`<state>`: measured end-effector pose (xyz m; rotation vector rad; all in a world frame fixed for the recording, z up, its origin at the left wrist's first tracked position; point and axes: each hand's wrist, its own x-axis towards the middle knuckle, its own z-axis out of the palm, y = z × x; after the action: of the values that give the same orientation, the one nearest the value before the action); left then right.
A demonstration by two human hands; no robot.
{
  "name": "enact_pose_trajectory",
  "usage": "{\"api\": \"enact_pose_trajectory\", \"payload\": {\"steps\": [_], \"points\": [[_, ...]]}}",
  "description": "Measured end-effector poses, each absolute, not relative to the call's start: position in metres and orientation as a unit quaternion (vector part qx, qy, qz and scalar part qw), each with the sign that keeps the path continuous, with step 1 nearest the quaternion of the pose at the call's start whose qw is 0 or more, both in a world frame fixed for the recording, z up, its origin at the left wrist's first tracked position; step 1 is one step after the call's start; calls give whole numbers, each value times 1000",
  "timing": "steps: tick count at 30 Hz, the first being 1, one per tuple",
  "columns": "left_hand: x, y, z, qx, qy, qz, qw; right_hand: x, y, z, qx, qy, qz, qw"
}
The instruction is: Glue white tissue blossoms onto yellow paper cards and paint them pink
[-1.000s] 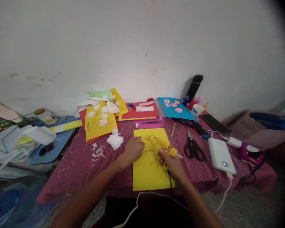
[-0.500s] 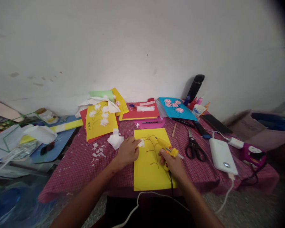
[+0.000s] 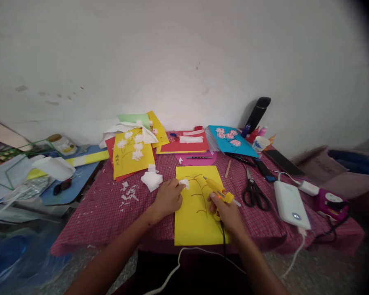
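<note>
A yellow sheet point(image 3: 189, 227) lies in front of me, with a drawn dark branch point(image 3: 203, 192) on it. At the sheet's upper left is a crumpled white paper flower point(image 3: 185, 183). The fingertips of my left hand point(image 3: 169, 196) are on this flower, with the other fingers curled. My right hand point(image 3: 223, 209) is wrapped round a yellow glue gun point(image 3: 217, 188), its nozzle pointing up and left over the branch's top. A clear glue stick point(image 3: 236, 203) sticks out of its back end. White paper point(image 3: 151, 180) and torn scraps point(image 3: 129, 194) lie left of my left hand.
Scissors point(image 3: 253, 192), a white power bank point(image 3: 292, 205) and a purple power socket point(image 3: 330, 205) stand to the right. Behind are a pen point(image 3: 199, 157), a blue flower card point(image 3: 227, 141), red sheets point(image 3: 169, 145), a paper cup point(image 3: 261, 143) and yellow flower cards point(image 3: 129, 162). A cable point(image 3: 224, 237) trails from the glue gun.
The view has shifted slightly, moving the scene a little to the right. My left fingertips stay at the white flower, and my right hand keeps hold of the glue gun.
</note>
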<state>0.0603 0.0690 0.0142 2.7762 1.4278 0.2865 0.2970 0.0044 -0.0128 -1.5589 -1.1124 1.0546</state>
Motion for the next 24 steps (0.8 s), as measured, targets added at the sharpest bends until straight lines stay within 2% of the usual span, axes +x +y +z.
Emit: {"api": "enact_pose_trajectory", "payload": {"steps": [24], "points": [[65,67,19,892,449,47,-15,297,4,-15,-628,-452,432,463]]}}
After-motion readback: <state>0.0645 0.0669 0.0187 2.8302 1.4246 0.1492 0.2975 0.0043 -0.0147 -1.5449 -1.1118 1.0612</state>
